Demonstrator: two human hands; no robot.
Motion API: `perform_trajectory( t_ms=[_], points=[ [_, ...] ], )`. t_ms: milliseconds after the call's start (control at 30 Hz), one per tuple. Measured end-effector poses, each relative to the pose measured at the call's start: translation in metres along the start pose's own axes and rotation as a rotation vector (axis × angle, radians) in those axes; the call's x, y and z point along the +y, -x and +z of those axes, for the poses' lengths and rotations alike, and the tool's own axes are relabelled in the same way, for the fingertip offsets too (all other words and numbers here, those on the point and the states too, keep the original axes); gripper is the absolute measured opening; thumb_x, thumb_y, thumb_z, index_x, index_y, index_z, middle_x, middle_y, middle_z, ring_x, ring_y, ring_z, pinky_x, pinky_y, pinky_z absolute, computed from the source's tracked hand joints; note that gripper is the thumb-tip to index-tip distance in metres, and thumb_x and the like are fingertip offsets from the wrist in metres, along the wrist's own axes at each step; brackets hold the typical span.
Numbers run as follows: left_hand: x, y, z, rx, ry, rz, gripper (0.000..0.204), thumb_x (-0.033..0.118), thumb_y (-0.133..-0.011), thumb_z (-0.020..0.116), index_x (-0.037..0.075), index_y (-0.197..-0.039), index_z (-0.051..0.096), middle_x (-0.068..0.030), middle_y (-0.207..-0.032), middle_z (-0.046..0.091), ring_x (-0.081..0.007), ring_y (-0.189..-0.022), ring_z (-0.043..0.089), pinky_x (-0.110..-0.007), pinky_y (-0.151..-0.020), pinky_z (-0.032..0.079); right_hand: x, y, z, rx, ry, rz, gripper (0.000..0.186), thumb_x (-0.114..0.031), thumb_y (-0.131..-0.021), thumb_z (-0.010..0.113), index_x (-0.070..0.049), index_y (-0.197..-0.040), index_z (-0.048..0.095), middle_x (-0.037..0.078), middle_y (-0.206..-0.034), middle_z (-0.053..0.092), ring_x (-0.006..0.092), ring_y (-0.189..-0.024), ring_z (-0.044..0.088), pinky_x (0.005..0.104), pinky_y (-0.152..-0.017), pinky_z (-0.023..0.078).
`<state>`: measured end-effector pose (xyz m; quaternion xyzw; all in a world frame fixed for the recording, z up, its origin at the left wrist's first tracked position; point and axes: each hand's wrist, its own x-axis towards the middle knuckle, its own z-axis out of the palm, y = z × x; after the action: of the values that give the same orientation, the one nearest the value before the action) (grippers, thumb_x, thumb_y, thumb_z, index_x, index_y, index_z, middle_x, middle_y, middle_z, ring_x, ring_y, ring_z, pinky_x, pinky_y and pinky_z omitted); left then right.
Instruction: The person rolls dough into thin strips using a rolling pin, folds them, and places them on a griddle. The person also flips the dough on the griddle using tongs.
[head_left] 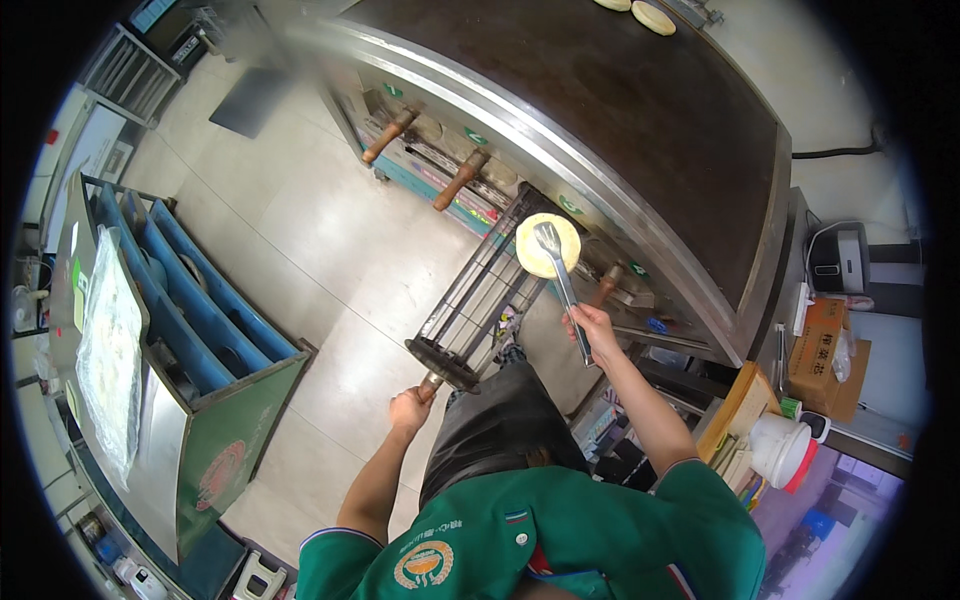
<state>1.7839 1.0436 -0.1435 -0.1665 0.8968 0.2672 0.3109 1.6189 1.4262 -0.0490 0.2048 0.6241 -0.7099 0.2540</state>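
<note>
Head view | my right hand [592, 325] grips tongs [562, 285] pinching soft, tearable flatbread [547, 245] at its rim | left hand [408, 410] closed on rigid wire rack [480, 300] handle

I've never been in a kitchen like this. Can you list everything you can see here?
Griddle top: one, dark, upper right.
Flatbread: one, pale yellow, on the rack, under the tongs.
Tongs: one, metal, right hand.
Wire rack: one, dark, pulled out from the oven.
Dough rounds: two, pale, far griddle edge.
Tray cart: one, blue-green, left.
Bucket: one, white, right.
Left hand: on rack handle.
Right hand: gripping tongs.
</note>
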Motion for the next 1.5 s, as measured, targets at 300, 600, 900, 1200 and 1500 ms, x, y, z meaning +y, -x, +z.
perform_trajectory(
  t_ms=[300,600,900,1200,1500],
  points=[
    [0.07,-0.049,-0.01,-0.116,-0.008,0.118,0.051,0.054,-0.086,0.061,0.004,-0.092,0.071,-0.0193,-0.088,0.072,-0.0359,-0.086,0.069,-0.045,-0.083,0.052,0.053,0.027,-0.046,0.037,-0.036,0.272,0.022,-0.025,-0.098,0.059,-0.004,-0.101,0.064,0.005,-0.08,0.065,0.0149,-0.065,0.063,0.0288,-0.057,0.052],
    [0.18,-0.132,-0.038,-0.243,-0.008,0.364,0.053,0.06,-0.088,0.057,0.01,-0.102,0.07,-0.0161,-0.095,0.072,-0.0343,-0.091,0.069,-0.05,-0.08,0.052,-0.186,0.088,-0.059,-0.11,-0.027,0.016,0.042,-0.026,-0.089,0.07,0.003,-0.118,0.06,0.011,-0.091,0.07,0.0167,-0.07,0.067,0.0271,-0.061,0.056],
    [0.288,-0.213,-0.029,-0.298,0.044,0.333,0.056,0.061,-0.088,0.059,0.008,-0.099,0.072,-0.0176,-0.097,0.072,-0.0345,-0.094,0.07,-0.049,-0.082,0.052,-0.432,-0.25,-0.11,-0.011,-0.021,-0.078,0.038,-0.034,-0.099,0.056,0.001,-0.114,0.062,0.01,-0.093,0.071,0.0145,-0.065,0.067,0.0286,-0.059,0.059],
    [0.319,-0.241,-0.018,-0.414,0.013,0.305,0.052,0.06,-0.088,0.059,0.011,-0.102,0.071,-0.0124,-0.107,0.071,-0.0324,-0.103,0.066,-0.055,-0.091,0.045,-0.528,-0.399,-0.079,-0.03,0.154,-0.156,0.027,-0.029,-0.099,0.059,-0.002,-0.103,0.062,0.007,-0.084,0.067,0.0102,-0.064,0.061,0.0234,-0.056,0.055],
    [0.33,-0.244,-0.032,-0.466,0.075,0.299,0.055,0.059,-0.087,0.062,0.007,-0.105,0.068,-0.0136,-0.111,0.07,-0.0327,-0.107,0.065,-0.05,-0.089,0.049,-0.451,-0.284,-0.13,-0.024,-0.059,0.005,0.043,-0.034,-0.099,0.055,0.0,-0.126,0.058,0.007,-0.089,0.069,0.013,-0.067,0.064,0.0273,-0.056,0.056]
  ],
)
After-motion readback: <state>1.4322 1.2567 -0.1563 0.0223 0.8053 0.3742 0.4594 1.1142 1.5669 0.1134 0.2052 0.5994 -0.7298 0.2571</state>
